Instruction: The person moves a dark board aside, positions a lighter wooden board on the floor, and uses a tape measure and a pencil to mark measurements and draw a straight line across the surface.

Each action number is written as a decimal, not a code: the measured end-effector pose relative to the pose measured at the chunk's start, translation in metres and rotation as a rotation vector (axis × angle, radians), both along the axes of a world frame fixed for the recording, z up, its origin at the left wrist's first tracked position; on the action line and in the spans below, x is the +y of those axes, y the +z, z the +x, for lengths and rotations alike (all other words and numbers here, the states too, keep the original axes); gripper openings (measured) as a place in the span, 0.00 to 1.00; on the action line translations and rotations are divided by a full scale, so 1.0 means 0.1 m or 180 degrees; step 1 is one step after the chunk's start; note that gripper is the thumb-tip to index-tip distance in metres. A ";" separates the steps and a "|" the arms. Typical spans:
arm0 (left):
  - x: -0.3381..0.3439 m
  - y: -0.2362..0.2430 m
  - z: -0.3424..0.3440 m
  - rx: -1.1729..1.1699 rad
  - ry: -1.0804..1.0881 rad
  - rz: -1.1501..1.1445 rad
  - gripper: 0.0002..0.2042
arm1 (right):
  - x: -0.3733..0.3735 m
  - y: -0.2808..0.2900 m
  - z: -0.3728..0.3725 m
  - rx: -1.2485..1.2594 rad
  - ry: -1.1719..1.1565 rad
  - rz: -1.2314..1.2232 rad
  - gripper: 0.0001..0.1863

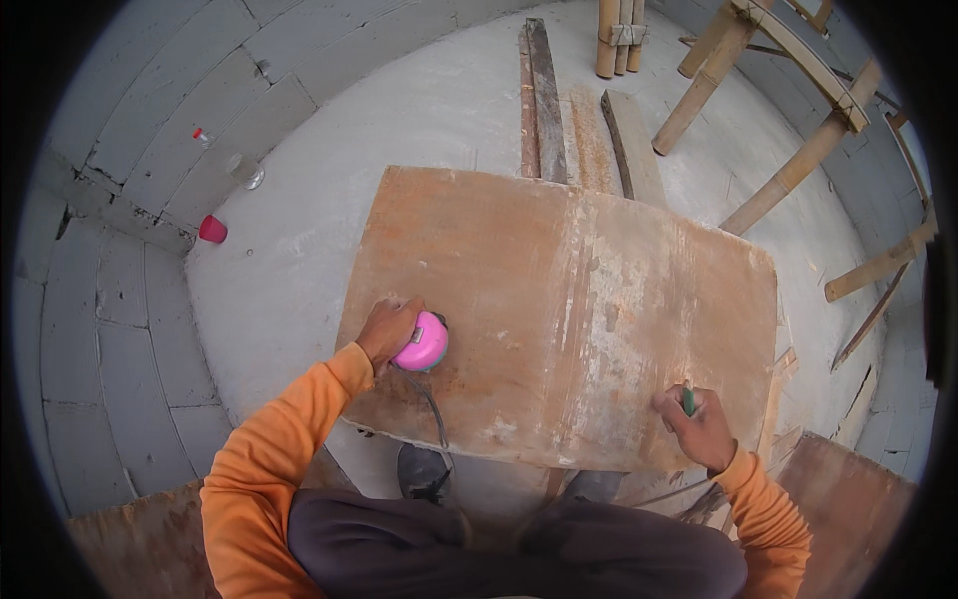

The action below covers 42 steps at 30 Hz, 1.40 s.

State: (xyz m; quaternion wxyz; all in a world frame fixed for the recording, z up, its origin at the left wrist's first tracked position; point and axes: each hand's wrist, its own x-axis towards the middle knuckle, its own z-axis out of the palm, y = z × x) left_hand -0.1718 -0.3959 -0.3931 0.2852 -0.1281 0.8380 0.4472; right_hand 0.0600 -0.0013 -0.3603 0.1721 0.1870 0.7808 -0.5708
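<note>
Two hands hold small tools over one broad, worn plywood panel [479,270], which lies in front of the body and reaches beyond both of them. The left hand [391,327] is curled around a pink round case [423,342], probably a tape measure, thumb and fingers wrapping its left and upper edge; a dark strap [437,414] trails from below that hand toward the panel's near edge. The right hand [702,429], near the panel's right end, closes narrowly on a green marking stick [689,400]; whether its tip touches the wood cannot be told.

The case looks smooth, hard and light, perhaps a little slippery with dust, best gripped around its curved rim. The stick seems light and stiff, suited to a pinch low on its shaft. The panel should be stiff and fairly heavy, awkward for one hand; opposite edges would give the surest hold, though its rough rim may splinter.

Between the hands, the rust-brown face turns pale and crusty in a scraped band. Beyond them, squared timber planks [544,100] lie on gritty concrete; ahead of the right hand stand round, jointed bamboo legs [788,185].
</note>
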 end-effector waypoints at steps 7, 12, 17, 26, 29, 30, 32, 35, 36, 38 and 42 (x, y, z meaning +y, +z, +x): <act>1.00 -0.27 1.29 -0.0232 0.0090 0.0621 0.19 | -0.99 0.00 -0.61 -0.1623 -0.0029 -0.1894 0.26; 1.19 -0.12 1.54 -0.0114 0.0683 0.0406 0.19 | -1.32 -0.28 -0.45 -0.1263 0.0135 -0.2342 0.27; 1.00 -0.34 1.60 -0.0188 0.0408 0.0955 0.20 | -1.39 -0.37 -0.43 -0.0532 0.0197 -0.1836 0.23; 0.82 -0.13 1.21 -0.1243 -0.0570 0.1538 0.24 | -0.96 -0.34 -0.44 0.0475 0.1440 0.0118 0.26; 0.73 -0.20 1.23 -0.1372 -0.0915 0.1584 0.23 | -0.91 -0.36 -0.45 0.0553 0.1891 0.0373 0.26; 0.74 -0.24 1.25 -0.1378 -0.1005 0.1604 0.22 | -0.89 -0.37 -0.45 0.0612 0.2006 0.0405 0.26; 0.76 -0.32 1.30 -0.1420 -0.0909 0.1617 0.20 | -0.87 -0.31 -0.46 0.0606 0.2110 0.0456 0.25; 0.77 -0.33 1.26 -0.1299 -0.1141 0.1467 0.20 | -0.83 -0.28 -0.48 0.0637 0.2335 0.0770 0.24; 0.77 -0.35 1.23 -0.1225 -0.1279 0.1396 0.21 | -0.82 -0.29 -0.49 0.0650 0.2423 0.0919 0.24; 0.76 -0.44 1.18 -0.1115 -0.1283 0.1352 0.19 | -0.78 -0.33 -0.52 0.0762 0.2481 0.1121 0.25; 0.76 -0.37 0.90 -0.0922 -0.0904 0.1210 0.17 | -0.55 -0.36 -0.67 0.0952 0.2432 0.1553 0.26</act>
